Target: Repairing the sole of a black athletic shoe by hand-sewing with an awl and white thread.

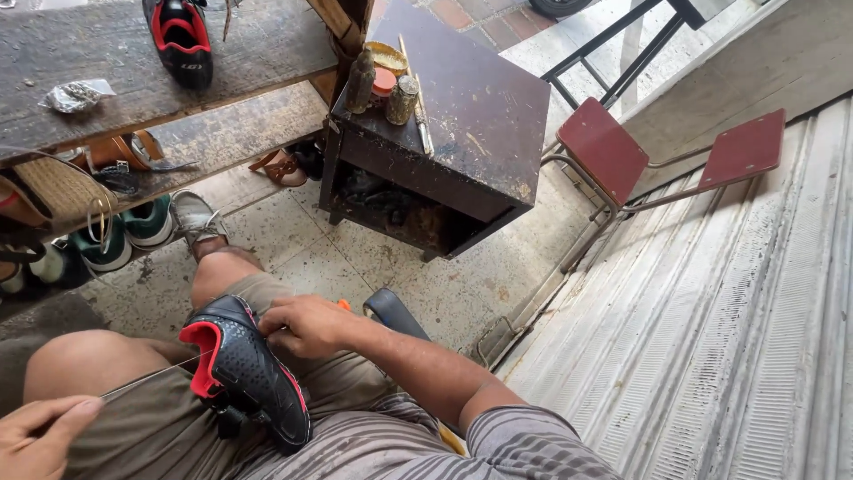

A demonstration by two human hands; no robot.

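The black-and-red shoe (244, 369) lies sole-up on the person's lap, between the knees. The right hand (306, 326) rests on it, fingers pinched closed at its edge, and the left hand (44, 436) grips a thread (147, 378) drawn taut from the shoe. A dark counter (462, 116) with jars stands ahead.

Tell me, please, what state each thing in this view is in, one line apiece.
black and red shoe: lying on the person's lap, sole side away, thread running from it.
thread: pulled taut toward the left hand.
left hand: closed on the thread.
right hand: pinching at the shoe's upper edge.
red chair: standing unoccupied.
dark cabinet: scuffed, its lower shelf open.
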